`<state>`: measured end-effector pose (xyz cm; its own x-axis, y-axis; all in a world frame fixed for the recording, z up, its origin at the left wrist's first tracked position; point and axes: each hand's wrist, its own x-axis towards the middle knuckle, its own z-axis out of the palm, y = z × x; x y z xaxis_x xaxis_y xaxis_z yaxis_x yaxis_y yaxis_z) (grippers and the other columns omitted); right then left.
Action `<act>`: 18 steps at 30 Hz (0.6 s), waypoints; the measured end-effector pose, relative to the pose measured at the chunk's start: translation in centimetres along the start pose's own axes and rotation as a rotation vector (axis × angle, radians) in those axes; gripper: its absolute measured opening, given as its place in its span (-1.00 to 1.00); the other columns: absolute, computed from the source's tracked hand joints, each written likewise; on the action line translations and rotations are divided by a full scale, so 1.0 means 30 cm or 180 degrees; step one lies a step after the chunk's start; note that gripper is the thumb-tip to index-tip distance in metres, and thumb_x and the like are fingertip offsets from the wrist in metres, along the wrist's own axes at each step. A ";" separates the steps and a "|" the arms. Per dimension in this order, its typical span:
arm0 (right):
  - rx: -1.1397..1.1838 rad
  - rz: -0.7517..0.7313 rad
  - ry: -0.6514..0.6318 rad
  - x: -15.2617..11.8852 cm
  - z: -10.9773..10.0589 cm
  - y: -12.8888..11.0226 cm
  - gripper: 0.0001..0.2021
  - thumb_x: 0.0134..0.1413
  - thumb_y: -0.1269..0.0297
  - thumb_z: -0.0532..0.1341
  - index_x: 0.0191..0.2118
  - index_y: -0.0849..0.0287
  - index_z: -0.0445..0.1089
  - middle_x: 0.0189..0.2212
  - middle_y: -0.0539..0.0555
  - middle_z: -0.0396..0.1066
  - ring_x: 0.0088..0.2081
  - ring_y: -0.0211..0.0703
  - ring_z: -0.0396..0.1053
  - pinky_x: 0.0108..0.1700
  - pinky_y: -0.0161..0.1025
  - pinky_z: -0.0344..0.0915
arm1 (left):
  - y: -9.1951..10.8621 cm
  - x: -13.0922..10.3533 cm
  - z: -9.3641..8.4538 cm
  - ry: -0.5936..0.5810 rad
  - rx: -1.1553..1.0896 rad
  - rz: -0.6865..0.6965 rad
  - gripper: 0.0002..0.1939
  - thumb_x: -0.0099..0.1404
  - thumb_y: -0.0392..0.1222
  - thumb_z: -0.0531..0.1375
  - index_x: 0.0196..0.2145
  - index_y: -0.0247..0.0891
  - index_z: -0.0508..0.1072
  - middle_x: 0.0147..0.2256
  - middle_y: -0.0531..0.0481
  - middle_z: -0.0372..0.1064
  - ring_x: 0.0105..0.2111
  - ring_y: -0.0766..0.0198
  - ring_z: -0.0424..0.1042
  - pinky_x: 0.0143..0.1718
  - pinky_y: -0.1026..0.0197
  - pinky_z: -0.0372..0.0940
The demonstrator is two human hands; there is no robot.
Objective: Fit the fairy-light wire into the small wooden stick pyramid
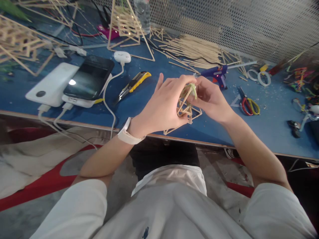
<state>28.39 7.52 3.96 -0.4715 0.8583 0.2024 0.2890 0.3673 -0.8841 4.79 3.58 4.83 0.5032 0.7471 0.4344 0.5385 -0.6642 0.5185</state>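
Observation:
My left hand (166,104) wraps round a small frame of thin wooden sticks (189,111), held just above the front edge of the blue table. My right hand (211,98) has its thumb and fingers closed at the top of the frame, where a pale green scrap (193,90) shows; what its fingertips pinch is partly hidden. Just behind that hand lies a dark blue glue gun (214,73) with a clear stick in its back. A yellow utility knife (134,84) rests left of my left hand. Scissors with red and yellow handles (250,105) lie to the right.
At left, a dark phone (90,78) and a white power bank (51,84) trail white cables (109,106) over the edge. Loose wooden sticks (189,49) pile by the mesh panel (224,26). Larger stick structures (126,25) stand at the back. Rolls of tape (264,78) lie right.

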 end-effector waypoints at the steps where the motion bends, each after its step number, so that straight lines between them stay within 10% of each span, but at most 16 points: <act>1: 0.0003 0.0012 -0.0019 0.003 -0.003 -0.005 -0.38 0.19 -0.48 0.47 -0.01 -0.08 0.40 -0.24 0.01 0.38 -0.25 -0.11 0.35 -0.18 -0.07 0.48 | -0.004 0.001 0.001 -0.0001 -0.0015 0.0012 -0.15 0.28 -0.29 0.36 0.40 0.07 0.12 0.42 -0.08 0.43 0.45 -0.19 0.41 0.66 -0.77 -0.12; 18: 0.0767 0.0344 0.0289 0.077 -0.064 0.064 -0.34 0.05 -0.34 0.63 -0.03 -0.01 0.41 -0.37 -0.10 0.38 -0.39 -0.22 0.40 -0.35 -0.17 0.42 | -0.009 0.001 0.004 -0.0026 0.0036 -0.0011 -0.15 0.28 -0.30 0.35 0.42 0.06 0.14 0.42 -0.14 0.42 0.46 -0.19 0.41 0.68 -0.70 -0.14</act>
<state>29.45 10.90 3.54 -0.3690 0.9205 0.1289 0.1218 0.1854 -0.9751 4.74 3.77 4.62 0.5067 0.7492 0.4267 0.5479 -0.6619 0.5116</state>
